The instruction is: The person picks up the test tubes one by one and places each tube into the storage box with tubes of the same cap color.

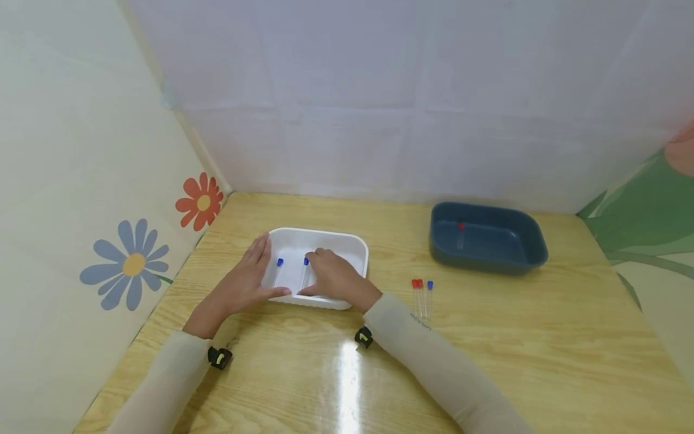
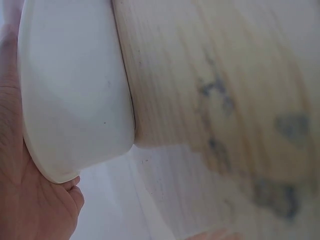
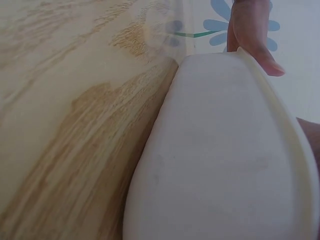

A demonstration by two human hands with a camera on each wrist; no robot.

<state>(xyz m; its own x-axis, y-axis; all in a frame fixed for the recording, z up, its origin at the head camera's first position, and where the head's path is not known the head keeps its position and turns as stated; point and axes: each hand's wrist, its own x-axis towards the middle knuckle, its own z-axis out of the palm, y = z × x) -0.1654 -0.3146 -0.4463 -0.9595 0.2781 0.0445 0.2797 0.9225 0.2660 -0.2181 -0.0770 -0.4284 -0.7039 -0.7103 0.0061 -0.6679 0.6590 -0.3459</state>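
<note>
A white tray stands on the table's left half. My left hand holds its left near corner, fingers along the left side and thumb over the near rim. In the left wrist view, fingers bend beside the tray's rim. Inside the tray lies a clear tube with a blue cap. Right of it, my right hand reaches in and holds a second blue-capped tube, fingertips by the cap and thumb near the lower end. The right wrist view shows only the tray's outer wall, not this grip.
Two red-capped tubes and one blue-capped tube lie on the wooden table, right of the tray. Behind them is a dark blue bin with a red-capped tube inside. Cloth walls border the table.
</note>
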